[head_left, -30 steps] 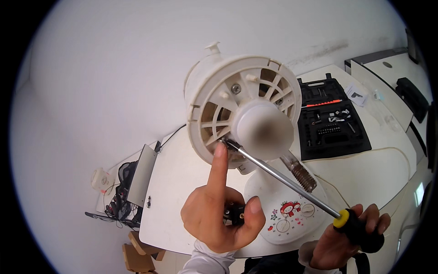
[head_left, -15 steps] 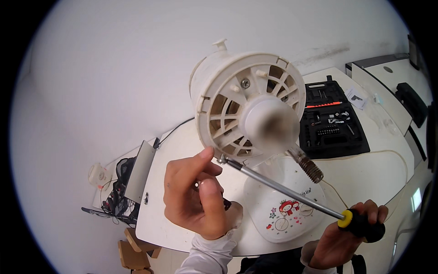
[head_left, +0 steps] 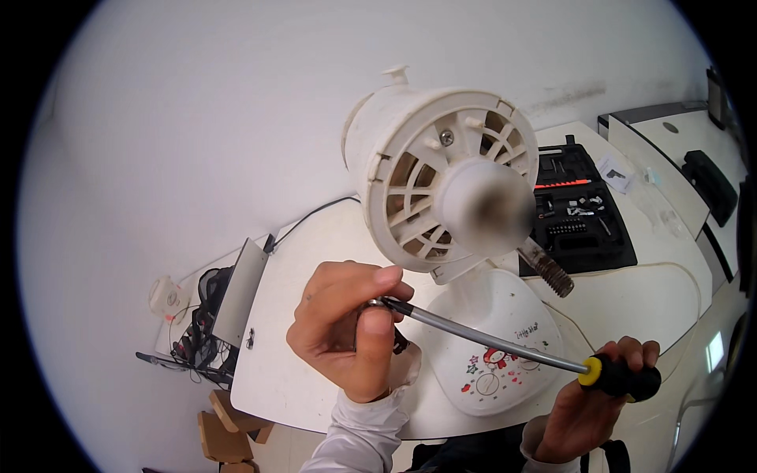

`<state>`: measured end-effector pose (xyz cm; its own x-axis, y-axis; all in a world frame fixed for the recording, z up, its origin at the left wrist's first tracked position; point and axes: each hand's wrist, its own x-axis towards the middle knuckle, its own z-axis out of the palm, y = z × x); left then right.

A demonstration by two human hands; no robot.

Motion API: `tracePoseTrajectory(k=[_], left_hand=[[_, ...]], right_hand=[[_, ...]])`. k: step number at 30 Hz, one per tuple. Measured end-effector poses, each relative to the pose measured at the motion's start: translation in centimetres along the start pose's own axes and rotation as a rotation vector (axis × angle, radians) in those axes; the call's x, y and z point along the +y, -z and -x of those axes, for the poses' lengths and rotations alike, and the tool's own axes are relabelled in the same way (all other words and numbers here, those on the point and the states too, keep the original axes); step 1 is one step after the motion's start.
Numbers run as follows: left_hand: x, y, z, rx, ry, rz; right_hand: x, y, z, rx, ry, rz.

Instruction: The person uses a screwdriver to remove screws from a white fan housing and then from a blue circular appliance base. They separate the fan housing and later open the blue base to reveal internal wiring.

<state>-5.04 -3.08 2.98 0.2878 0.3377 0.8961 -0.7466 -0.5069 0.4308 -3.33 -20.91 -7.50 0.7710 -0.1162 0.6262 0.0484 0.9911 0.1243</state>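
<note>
Both hands busy in the lower half of the frame! Just below centre, the left hand (head_left: 335, 327) has its fingers curled in, with thumb and forefinger closed about a small metal part (head_left: 376, 303), and the tip of a long screwdriver (head_left: 489, 341) comes right up to that spot. Some dark bits show behind the thumb, too covered to make out. Down at the lower right, the right hand (head_left: 590, 411) is wrapped round the screwdriver's black and yellow handle, and the silver shaft slants up and leftward from there, looking slightly bowed in this wide view.

Above the left hand, filling the upper middle, sits the white motor housing (head_left: 461, 151), round, its slotted front turned to the viewer. A screw (head_left: 447, 138) sits in that front, and the white hub (head_left: 485, 181) bulges out with a dark, blurred patch. A brownish threaded shaft (head_left: 556, 276) juts off to the lower right. Beneath it all, a rounded white base (head_left: 493, 311) with a red cartoon print rests on the white surface (head_left: 307, 260), the screwdriver crossing over it.

Right of centre, the open black tool case (head_left: 587, 248) lies behind the housing, a leaflet (head_left: 613, 173) just beside it. Lower left, cardboard boxes (head_left: 223, 437) stand on the floor.
</note>
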Motion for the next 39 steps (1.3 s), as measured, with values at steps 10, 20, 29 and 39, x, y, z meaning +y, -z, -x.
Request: tracePoseTrajectory(k=[10,20,29,39], left_hand=[[-1.2,1.2,-1.4,-0.178,-0.359,-0.084],[-1.8,2.6,-2.3,-0.313,-0.534,-0.135],[-1.5,4.3,-3.6,-0.74,-0.566,-0.198],[-2.0,3.5,-3.3,-0.713,-0.432,-0.03]], right_hand=[[-1.6,-0.7,-1.0,-0.085,-0.018,-0.001],[-2.2,-0.7,-1.0,-0.116,-0.013,0.061],[-4.7,-0.6,-1.7,-0.007,-0.025,0.198],[-5.2,0.4,-1.7,-0.028,-0.052,0.15]])
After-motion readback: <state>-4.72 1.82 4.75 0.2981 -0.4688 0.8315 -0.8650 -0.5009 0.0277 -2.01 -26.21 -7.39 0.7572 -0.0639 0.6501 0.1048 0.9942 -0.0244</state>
